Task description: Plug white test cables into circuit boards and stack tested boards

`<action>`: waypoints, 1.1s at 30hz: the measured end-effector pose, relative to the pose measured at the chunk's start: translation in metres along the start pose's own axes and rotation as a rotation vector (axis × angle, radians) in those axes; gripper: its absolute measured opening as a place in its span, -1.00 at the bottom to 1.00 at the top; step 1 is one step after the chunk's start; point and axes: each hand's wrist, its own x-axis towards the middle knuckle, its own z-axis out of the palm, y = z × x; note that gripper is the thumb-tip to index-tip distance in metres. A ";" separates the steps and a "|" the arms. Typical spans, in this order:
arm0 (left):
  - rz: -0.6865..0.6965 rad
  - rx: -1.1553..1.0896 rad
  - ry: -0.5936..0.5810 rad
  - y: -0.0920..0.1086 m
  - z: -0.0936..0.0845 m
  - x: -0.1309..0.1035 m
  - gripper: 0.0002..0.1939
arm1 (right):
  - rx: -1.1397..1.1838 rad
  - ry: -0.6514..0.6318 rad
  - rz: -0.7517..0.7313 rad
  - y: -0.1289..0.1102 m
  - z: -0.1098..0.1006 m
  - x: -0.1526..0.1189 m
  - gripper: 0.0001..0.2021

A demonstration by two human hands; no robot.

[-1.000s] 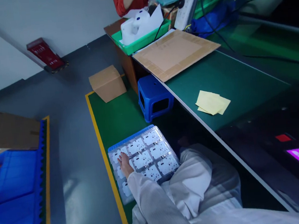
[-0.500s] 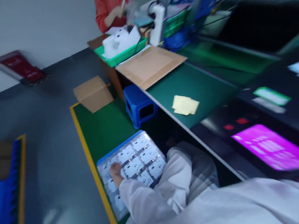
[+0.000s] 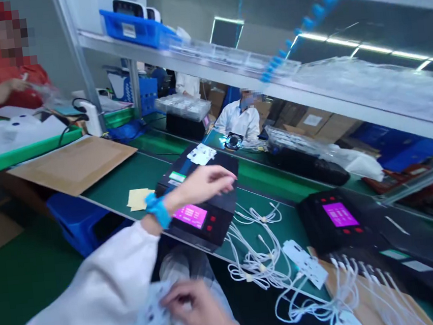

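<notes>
My left hand (image 3: 212,179), with a blue band (image 3: 159,210) at its wrist, is over a black box-shaped device (image 3: 223,210) with a lit pink screen (image 3: 191,216). Its fingers are loosely bent, and I see nothing held in them. A white circuit board (image 3: 149,322) with dark marks is low in front of me, over my lap. My right hand (image 3: 196,307), somewhat blurred, pinches the board's edge between thumb and fingers. Another white board (image 3: 201,154) lies on top of the black device, just beyond my left hand.
Coiled white cables (image 3: 262,265) and a further white board (image 3: 306,263) lie on the green bench, right of the device. A second black device (image 3: 340,222) stands at right. Cardboard (image 3: 74,163) and yellow paper notes (image 3: 138,198) lie left. A shelf (image 3: 214,60) crosses above; co-workers are beyond.
The view has swung right and up from the tray of white boards at the left. My left hand has gone from that tray to above the device. My right hand and a board now show.
</notes>
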 end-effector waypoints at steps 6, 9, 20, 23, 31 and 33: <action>-0.185 0.002 0.697 0.005 -0.061 -0.029 -0.61 | 0.126 0.449 -0.065 -0.045 -0.161 0.077 -0.82; -0.322 0.011 0.804 -0.007 -0.052 -0.047 -0.59 | -0.005 0.582 -0.003 -0.048 -0.195 0.160 -0.72; 0.033 1.044 0.456 -0.081 -0.002 -0.059 -0.47 | -0.427 0.670 0.163 0.000 -0.203 0.273 -0.75; 0.013 1.126 0.353 -0.077 0.000 -0.061 -0.45 | -0.486 0.674 0.172 0.000 -0.199 0.266 -0.80; 0.019 1.107 0.257 -0.071 -0.015 -0.067 -0.34 | -0.619 0.620 0.220 -0.014 -0.197 0.258 -0.68; 0.033 1.131 0.246 -0.075 -0.018 -0.065 -0.32 | -0.643 0.604 0.244 -0.021 -0.201 0.256 -0.56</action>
